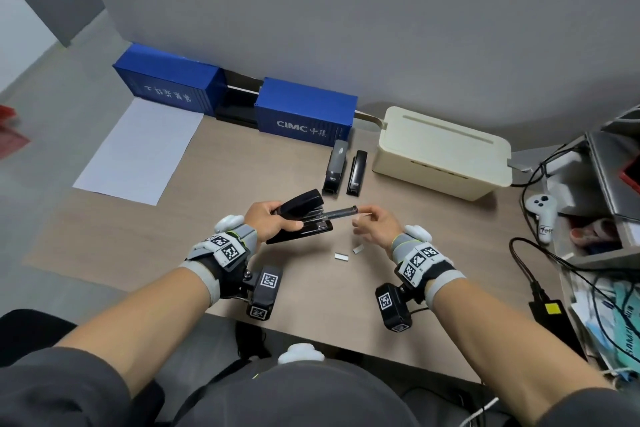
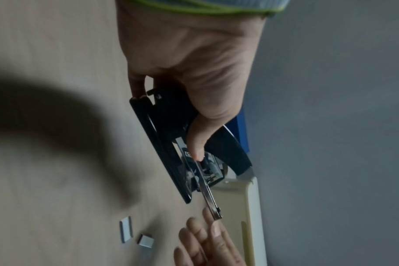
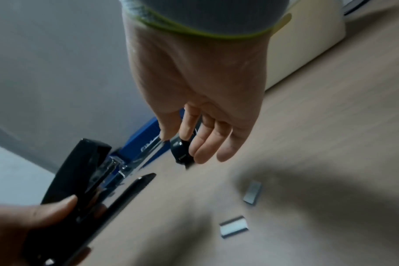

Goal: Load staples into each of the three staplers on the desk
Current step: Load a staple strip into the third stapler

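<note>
Two staple strips (image 1: 349, 252) lie on the desk (image 1: 138, 246) nearest the person. Just beyond, the left hand (image 1: 268, 220) grips the opened black stapler (image 1: 299, 218), thumb along its side, above the desk. The right hand (image 1: 375, 224) pinches the tip of its pulled-out metal tray (image 1: 341, 211). Farther back, two closed staplers (image 1: 344, 166) lie side by side near a blue box (image 1: 304, 111).

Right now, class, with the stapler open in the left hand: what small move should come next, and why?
Probably the right hand should pick up one staple strip from the desk. The left hand holds the black stapler with its metal tray slid out, and I see no strip in it.
</note>
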